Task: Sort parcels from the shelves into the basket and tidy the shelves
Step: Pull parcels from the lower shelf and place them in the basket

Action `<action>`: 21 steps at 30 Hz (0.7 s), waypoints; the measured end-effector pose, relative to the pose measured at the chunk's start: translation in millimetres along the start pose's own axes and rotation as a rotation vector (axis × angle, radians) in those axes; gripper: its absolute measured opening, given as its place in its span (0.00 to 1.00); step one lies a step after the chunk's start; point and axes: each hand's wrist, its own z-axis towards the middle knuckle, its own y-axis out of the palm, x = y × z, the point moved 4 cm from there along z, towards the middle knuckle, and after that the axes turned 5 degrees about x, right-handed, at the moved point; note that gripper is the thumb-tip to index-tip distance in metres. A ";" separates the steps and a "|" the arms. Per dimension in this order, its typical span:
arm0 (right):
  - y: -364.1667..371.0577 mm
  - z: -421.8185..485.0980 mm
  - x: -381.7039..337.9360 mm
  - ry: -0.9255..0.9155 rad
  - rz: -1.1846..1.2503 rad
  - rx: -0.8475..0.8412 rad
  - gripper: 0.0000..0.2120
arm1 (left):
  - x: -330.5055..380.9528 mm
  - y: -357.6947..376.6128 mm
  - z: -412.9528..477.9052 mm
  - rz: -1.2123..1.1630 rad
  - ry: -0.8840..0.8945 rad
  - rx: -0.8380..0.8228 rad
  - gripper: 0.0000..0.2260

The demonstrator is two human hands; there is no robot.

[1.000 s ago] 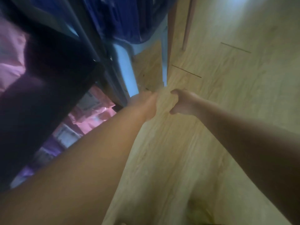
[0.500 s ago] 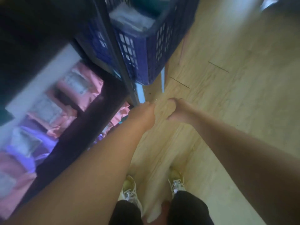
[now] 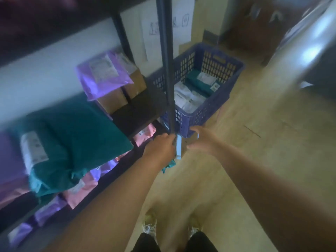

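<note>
fingers of the left hand (image 3: 161, 145) are curled in tight beside the foot of the dark shelf post (image 3: 166, 70), but on my feed the blur hides what, if anything, they grip; i cannot tell. a teal scrap (image 3: 169, 164) pokes out just below that wrist. the right hand (image 3: 201, 140) has its fingers stretched out and loosely spread, holding nothing, tips right at the near bottom corner of the blue basket (image 3: 214, 104); whether they touch it i can't make out. between the two hands stands a pale blue leg (image 3: 179, 147).

the basket sits to the right of the post, beyond both hands, and holds white parcels (image 3: 189, 99) at its near end and a teal parcel (image 3: 199, 81) at its far end. on the shelf at the left of my view lies a big teal bag (image 3: 72, 131) with a white label, hanging over the front edge. farther along, a purple parcel (image 3: 103, 77) rests on top of brown cardboard boxes (image 3: 112, 100). the shelf below carries pink parcels (image 3: 145, 133) and more purple ones, mixed together. straight down i see two pale shoes (image 3: 150, 227) on the wooden floor (image 3: 254, 151).
</note>
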 end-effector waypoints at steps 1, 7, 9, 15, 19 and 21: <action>-1.0 -4.2 -3.4 -0.012 0.009 0.003 0.38 | -0.8 -1.0 -3.7 -0.007 -0.003 -0.004 0.17; -38.4 -15.0 -52.5 -0.156 -0.022 -0.022 0.34 | -19.3 -48.7 -20.3 -0.071 -0.140 0.184 0.17; -42.5 -13.2 -67.2 -0.189 -0.036 -0.039 0.33 | -22.9 -61.3 -25.9 -0.098 -0.198 0.244 0.17; -37.0 -1.2 -105.3 -0.302 -0.041 -0.049 0.30 | -39.1 -77.8 -35.9 -0.145 -0.299 0.338 0.17; -32.3 12.0 -135.6 -0.310 0.007 -0.037 0.29 | -63.2 -94.8 -34.3 -0.196 -0.364 0.407 0.18; -30.8 19.6 -151.5 -0.315 0.033 -0.023 0.29 | -75.4 -107.2 -31.5 -0.233 -0.372 0.477 0.17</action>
